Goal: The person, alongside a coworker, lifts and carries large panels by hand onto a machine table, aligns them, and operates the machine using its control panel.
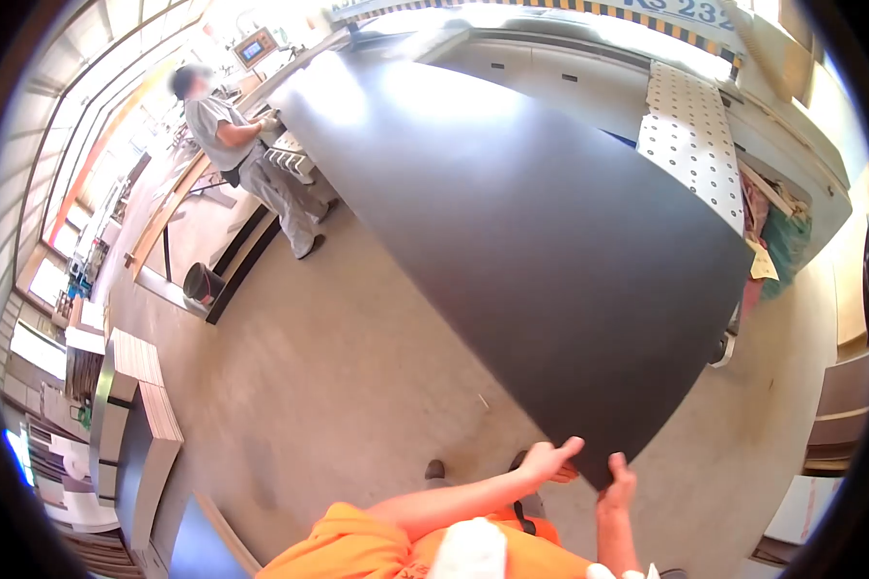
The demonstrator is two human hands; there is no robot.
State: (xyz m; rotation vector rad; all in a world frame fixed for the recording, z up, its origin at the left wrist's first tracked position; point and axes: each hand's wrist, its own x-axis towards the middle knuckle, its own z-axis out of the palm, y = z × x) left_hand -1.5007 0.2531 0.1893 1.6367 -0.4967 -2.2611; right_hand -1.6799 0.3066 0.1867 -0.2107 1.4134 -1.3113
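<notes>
A large dark grey panel (550,261) stretches from my body up to the machine, its near corner pointing at me. On the corner's left edge my left hand (552,461) is closed, thumb uppermost and fingers partly hidden under the panel. My right hand (618,485) grips the right edge close to the corner tip, its fingers mostly out of sight beneath. The far part of the panel lies over the machine's table, and the near part hangs out over the floor.
A co-worker (251,159) stands at the panel's far left end. The machine has a white perforated side table (690,135). A black bucket (203,283) stands by a frame at left. Stacked panels (140,434) are at lower left, more boards (845,415) at right.
</notes>
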